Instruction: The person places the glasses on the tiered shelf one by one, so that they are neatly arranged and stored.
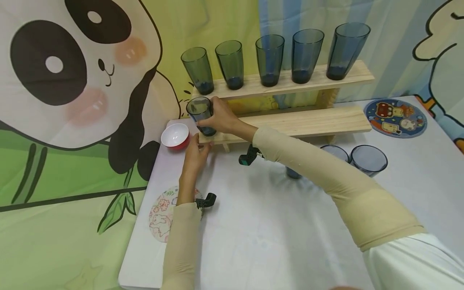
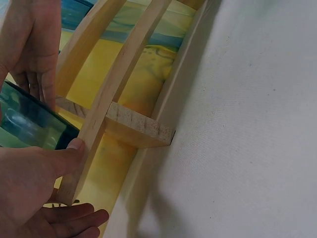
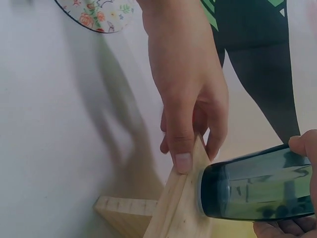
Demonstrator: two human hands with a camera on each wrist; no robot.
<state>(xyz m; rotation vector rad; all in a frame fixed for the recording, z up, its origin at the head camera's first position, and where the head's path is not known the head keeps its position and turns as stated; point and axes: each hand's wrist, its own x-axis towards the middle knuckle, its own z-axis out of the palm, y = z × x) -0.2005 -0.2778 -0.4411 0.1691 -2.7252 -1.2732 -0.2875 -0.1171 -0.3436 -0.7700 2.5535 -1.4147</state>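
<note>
My right hand grips a dark blue-grey glass tumbler at the left end of the lower plank of a two-tier wooden shelf. In the right wrist view, the base of the tumbler stands on the plank, close to its end. My left hand holds that same plank end from the front. Its thumb presses the front edge and the other fingers reach underneath, as the left hand shows in the left wrist view. A row of several matching glasses stands on the upper plank.
Left of the shelf sits a red bowl with a white inside. Two more glasses stand on the white table, partly behind my right arm, near another glass base. Round printed mats lie at right and under my left forearm.
</note>
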